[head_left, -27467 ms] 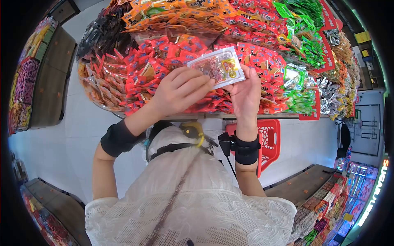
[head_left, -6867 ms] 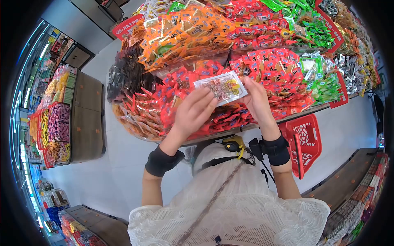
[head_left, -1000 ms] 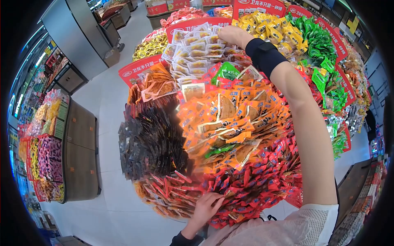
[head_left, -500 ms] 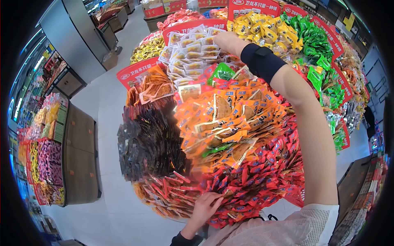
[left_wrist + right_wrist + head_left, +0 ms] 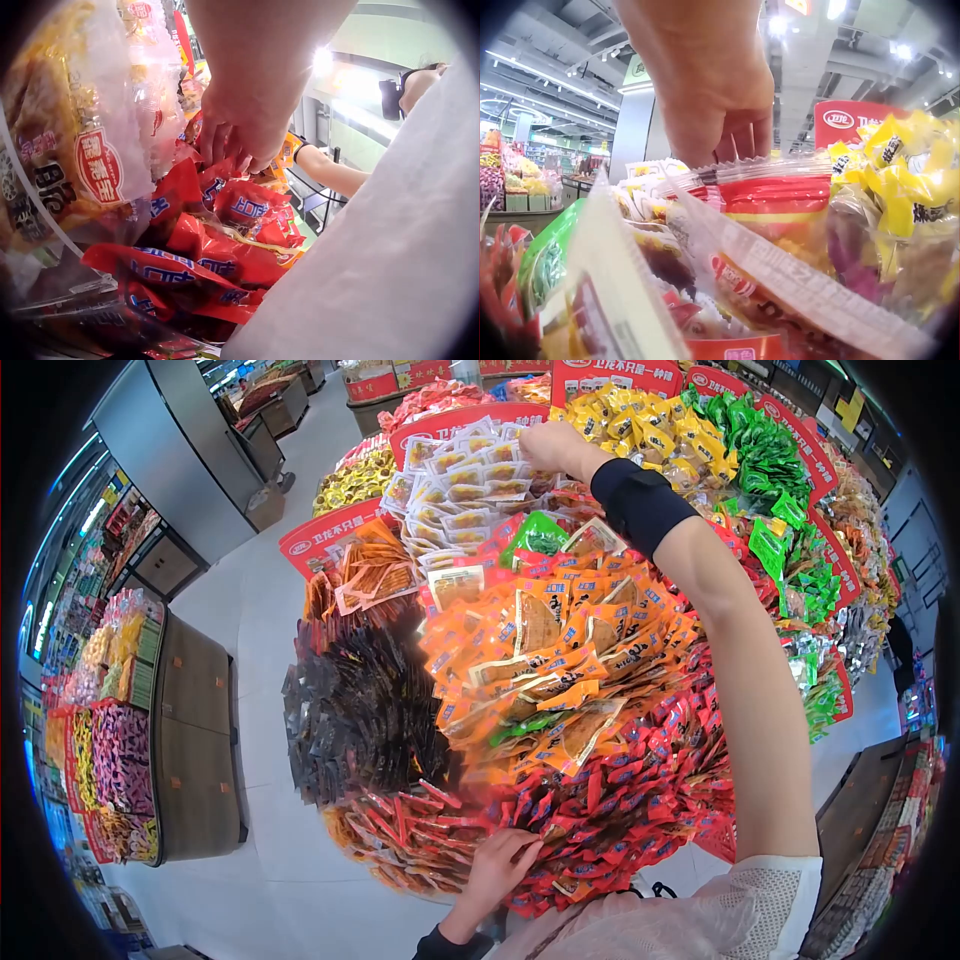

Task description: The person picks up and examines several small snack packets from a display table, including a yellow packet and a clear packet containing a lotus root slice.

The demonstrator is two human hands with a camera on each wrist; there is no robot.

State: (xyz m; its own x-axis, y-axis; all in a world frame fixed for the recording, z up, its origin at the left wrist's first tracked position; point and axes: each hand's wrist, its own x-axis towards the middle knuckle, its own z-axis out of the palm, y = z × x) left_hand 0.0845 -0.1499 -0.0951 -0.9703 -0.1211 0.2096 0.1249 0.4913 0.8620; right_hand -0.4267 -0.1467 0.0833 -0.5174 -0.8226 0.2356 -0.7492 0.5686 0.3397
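Note:
My right arm stretches over the snack display, and the right hand (image 5: 560, 448) reaches into the far right side of a pile of white-edged clear packets (image 5: 465, 490). In the right wrist view its fingers point down behind a red-and-yellow snack packet (image 5: 780, 199); the fingertips are hidden, and I cannot tell whether they hold anything. At the near edge my left hand (image 5: 500, 870) rests on small red snack packets (image 5: 630, 810), its fingers loosely bent. The left wrist view shows those fingers among the red packets (image 5: 244, 206), with larger clear-wrapped snacks (image 5: 90, 112) beside them.
Orange packets (image 5: 560, 650) heap up mid-display, with black packets (image 5: 365, 710) to their left. Yellow packets (image 5: 650, 430) lie right of my right hand, green ones (image 5: 765, 450) farther right. Red sign boards (image 5: 335, 540) stand among the piles. Another display (image 5: 195, 730) stands left across the aisle.
Earlier both hands held a white-edged clear packet over the near side; it is no longer seen in them. The right arm now reaches far back. Over the last second the hands barely move.

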